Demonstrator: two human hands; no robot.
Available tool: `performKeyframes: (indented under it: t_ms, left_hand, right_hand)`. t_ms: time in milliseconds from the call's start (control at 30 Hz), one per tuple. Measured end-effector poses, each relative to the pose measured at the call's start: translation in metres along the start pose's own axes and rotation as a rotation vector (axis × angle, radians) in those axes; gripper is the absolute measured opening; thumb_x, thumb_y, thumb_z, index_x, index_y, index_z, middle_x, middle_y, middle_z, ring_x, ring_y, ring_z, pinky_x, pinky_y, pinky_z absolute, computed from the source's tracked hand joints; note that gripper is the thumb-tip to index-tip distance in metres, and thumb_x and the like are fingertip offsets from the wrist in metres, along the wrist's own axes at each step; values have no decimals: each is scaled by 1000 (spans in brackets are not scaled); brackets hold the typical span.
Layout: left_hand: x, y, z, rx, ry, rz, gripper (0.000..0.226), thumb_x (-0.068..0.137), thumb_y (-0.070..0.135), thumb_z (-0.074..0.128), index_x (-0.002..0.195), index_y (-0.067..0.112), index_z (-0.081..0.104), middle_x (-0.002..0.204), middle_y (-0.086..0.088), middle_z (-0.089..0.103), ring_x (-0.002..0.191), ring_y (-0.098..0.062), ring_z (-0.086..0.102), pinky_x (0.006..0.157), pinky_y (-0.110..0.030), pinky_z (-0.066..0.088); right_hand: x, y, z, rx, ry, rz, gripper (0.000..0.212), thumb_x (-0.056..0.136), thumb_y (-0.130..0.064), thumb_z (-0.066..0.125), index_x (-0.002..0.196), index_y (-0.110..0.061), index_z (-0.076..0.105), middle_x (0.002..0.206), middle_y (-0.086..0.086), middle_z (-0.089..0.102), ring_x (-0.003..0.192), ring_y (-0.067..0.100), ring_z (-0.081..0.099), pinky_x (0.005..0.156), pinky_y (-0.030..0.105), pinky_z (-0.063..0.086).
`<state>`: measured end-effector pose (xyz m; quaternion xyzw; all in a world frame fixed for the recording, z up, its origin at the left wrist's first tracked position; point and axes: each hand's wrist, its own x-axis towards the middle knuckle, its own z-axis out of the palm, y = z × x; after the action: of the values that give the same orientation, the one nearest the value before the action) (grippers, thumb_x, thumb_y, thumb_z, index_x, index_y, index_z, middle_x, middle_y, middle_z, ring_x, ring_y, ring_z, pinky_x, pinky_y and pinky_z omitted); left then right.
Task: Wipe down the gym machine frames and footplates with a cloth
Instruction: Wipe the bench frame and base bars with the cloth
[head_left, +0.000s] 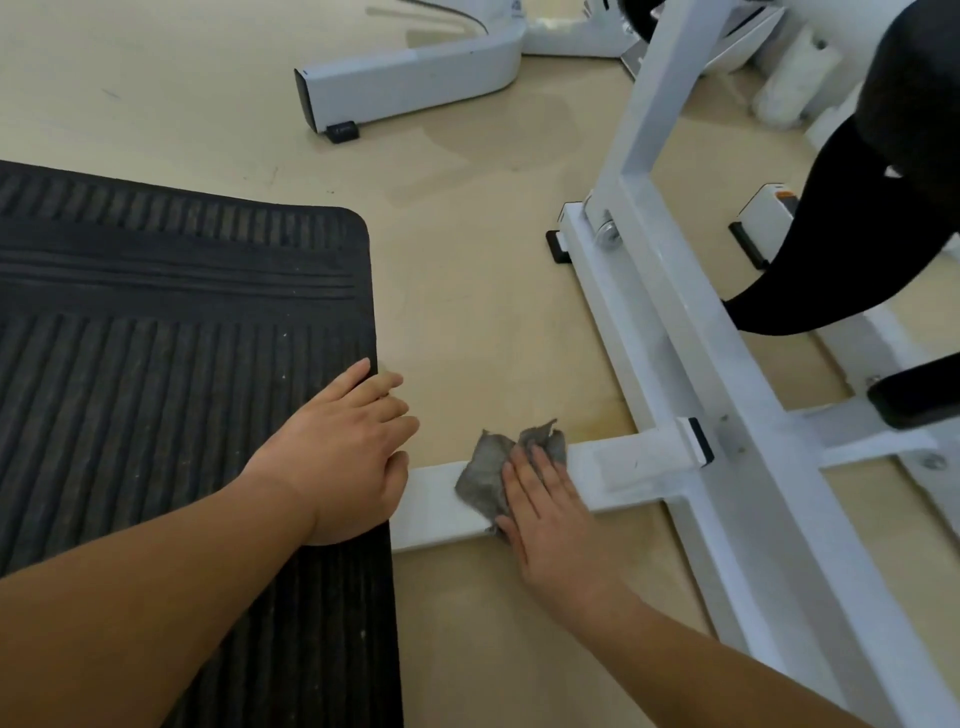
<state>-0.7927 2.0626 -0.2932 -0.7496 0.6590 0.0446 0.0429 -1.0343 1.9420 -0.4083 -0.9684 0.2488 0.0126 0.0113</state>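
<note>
A white metal machine frame (737, 395) lies low over the tan floor, with a short white crossbar (431, 506) running left from it to a black ribbed footplate (156, 364). A crumpled grey cloth (488, 475) rests on that crossbar. My right hand (545, 512) presses flat on the cloth, fingers together. My left hand (345, 457) rests palm down on the footplate's right edge, fingers spread toward the floor and holding nothing.
Another white machine base (415, 78) with a black rubber foot (342, 131) lies at the back. A white upright (652, 104) rises from the frame. Black padded parts (857, 234) hang at the right. A black end cap (698, 439) sticks out of the frame by the crossbar.
</note>
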Motion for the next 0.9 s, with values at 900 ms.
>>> performKeyframes:
  t_ms: [900]
  left_hand:
    - [1,-2,2,9,-32,6,65,94,47,17,132,27,66,146,8,56,155,-16,18,129,-42,-4]
  right_hand:
    - [-8,77,-49,-211,-133,218,76,105,-61,3,158,-11,26,169,9,19,159,24,6,128,50,7]
